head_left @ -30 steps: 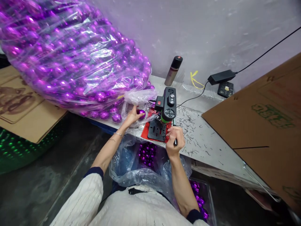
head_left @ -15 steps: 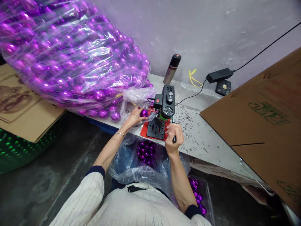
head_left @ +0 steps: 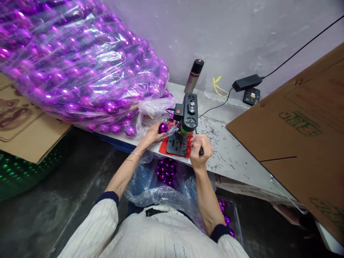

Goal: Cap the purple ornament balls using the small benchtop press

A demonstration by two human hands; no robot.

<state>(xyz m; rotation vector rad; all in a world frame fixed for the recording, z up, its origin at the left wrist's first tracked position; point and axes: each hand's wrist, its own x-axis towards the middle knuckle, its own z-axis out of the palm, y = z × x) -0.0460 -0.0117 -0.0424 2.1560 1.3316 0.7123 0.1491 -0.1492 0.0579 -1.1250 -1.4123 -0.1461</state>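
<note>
My left hand (head_left: 152, 135) is closed on a shiny purple ball ornament (head_left: 163, 128), at the left side of a small black press machine (head_left: 190, 111). My right hand (head_left: 201, 148) is wrapped round the black-ended lever handle (head_left: 201, 151) at the machine's right. Under the machine's head is a dark slotted base plate (head_left: 176, 144), resting on a red sheet (head_left: 163, 147). How the ball meets the machine's front parts is hard to make out. Below the table edge, more purple balls (head_left: 166, 171) lie in an open clear plastic bag (head_left: 158, 195).
A huge clear bag of purple balls (head_left: 88, 68) fills the left. Small dark bits (head_left: 215, 143) litter the table. Behind the machine are a spray can (head_left: 194, 76), a yellow tie (head_left: 219, 86) and a power adapter (head_left: 247, 82). A cardboard box (head_left: 292, 136) stands right.
My right hand has shifted slightly with the lever handle, which is tilted differently. My left hand still holds the ball by the machine. The whole view has moved a little.
</note>
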